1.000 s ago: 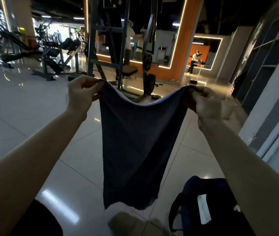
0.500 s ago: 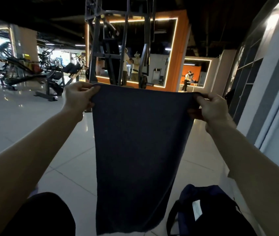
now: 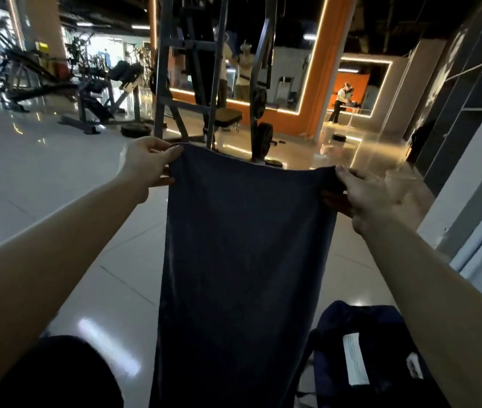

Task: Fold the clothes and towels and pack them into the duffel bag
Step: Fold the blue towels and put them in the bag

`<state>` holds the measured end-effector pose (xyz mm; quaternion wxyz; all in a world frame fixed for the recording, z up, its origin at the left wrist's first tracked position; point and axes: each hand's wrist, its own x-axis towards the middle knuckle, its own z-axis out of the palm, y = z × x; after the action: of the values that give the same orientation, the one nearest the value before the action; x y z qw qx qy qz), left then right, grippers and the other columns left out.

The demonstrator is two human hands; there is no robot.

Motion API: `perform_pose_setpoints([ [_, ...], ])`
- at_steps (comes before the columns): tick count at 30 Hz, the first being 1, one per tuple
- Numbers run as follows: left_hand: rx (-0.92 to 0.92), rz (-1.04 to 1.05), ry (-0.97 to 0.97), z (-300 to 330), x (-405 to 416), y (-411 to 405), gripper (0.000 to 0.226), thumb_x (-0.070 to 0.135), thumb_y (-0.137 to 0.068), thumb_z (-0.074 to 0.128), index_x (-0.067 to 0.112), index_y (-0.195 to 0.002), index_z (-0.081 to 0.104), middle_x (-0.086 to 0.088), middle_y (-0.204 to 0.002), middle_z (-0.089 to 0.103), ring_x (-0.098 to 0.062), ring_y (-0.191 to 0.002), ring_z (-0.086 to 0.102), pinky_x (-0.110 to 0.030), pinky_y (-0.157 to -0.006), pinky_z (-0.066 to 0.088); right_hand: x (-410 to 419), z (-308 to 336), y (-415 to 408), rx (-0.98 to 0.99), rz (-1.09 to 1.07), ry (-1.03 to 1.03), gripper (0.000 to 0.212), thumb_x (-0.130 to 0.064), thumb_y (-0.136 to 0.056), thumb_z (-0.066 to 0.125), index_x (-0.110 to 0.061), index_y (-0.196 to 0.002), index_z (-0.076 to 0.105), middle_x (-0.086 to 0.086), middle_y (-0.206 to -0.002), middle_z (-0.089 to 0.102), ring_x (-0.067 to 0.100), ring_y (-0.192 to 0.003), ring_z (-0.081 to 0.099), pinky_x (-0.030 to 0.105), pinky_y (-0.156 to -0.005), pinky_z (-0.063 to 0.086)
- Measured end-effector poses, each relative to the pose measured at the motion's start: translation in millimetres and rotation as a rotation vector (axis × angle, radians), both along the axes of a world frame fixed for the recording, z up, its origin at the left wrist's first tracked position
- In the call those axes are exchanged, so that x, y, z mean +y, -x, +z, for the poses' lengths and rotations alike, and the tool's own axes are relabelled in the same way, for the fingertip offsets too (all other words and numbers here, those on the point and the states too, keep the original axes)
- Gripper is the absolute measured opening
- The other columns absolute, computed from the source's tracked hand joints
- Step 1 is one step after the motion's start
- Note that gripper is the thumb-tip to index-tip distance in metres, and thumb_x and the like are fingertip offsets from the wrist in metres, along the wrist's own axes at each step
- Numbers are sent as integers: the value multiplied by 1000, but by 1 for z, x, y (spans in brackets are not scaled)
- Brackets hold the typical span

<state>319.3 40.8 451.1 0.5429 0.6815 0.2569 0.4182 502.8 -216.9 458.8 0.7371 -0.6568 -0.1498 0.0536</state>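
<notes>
A dark blue-grey towel (image 3: 239, 260) hangs flat in front of me, held up by its two top corners. My left hand (image 3: 148, 164) pinches the top left corner between thumb and fingers. My right hand (image 3: 372, 195) pinches the top right corner. The towel's lower end runs out of the frame at the bottom. A dark navy duffel bag (image 3: 381, 348) with a white label lies on the floor at the lower right, partly behind the towel and my right forearm.
Glossy tiled floor (image 3: 57, 178) stretches left and ahead. A metal gym rack (image 3: 204, 83) stands straight ahead, more gym machines (image 3: 95, 92) at the far left. A grey wall and shelving (image 3: 469, 142) run along the right. A dark shape (image 3: 57, 375) lies at the bottom left.
The towel's top edge went from sagging to stretched flat between my hands. Both hands have since dropped lower in view, and the towel hangs longer.
</notes>
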Motion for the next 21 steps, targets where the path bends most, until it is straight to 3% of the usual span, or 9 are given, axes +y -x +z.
perform_pose_setpoints([
  [6, 227, -32, 137, -96, 53, -65, 18, 22, -91, 65, 9, -98, 56, -2, -85, 58, -14, -69, 60, -22, -53, 58, 57, -103, -66, 176, 40, 96, 12, -22, -94, 61, -10, -94, 62, 6, -95, 63, 23, -85, 67, 27, -59, 60],
  [12, 467, -109, 160, -191, 106, -123, 16, 23, -91, 65, 9, -95, 58, -6, -89, 60, -15, -76, 63, -25, -64, 59, 112, -196, -131, 332, 72, 237, 10, -19, -96, 58, -14, -87, 59, 4, -88, 63, 19, -69, 67, 24, -55, 58],
  [15, 507, -118, 136, -227, 126, -145, 12, 21, -90, 65, 14, -85, 57, -5, -87, 62, -13, -75, 63, -24, -65, 56, 135, -234, -162, 351, 116, 321, 12, -20, -96, 58, -15, -86, 59, 5, -89, 62, 21, -68, 66, 25, -60, 60],
  [21, 465, -70, 151, -273, 157, -183, 5, 17, -94, 60, 16, -91, 56, 0, -82, 59, -9, -70, 59, -24, -70, 52, 168, -277, -209, 351, 134, 333, 10, -21, -98, 54, -13, -94, 58, 3, -92, 61, 18, -73, 66, 24, -66, 59],
])
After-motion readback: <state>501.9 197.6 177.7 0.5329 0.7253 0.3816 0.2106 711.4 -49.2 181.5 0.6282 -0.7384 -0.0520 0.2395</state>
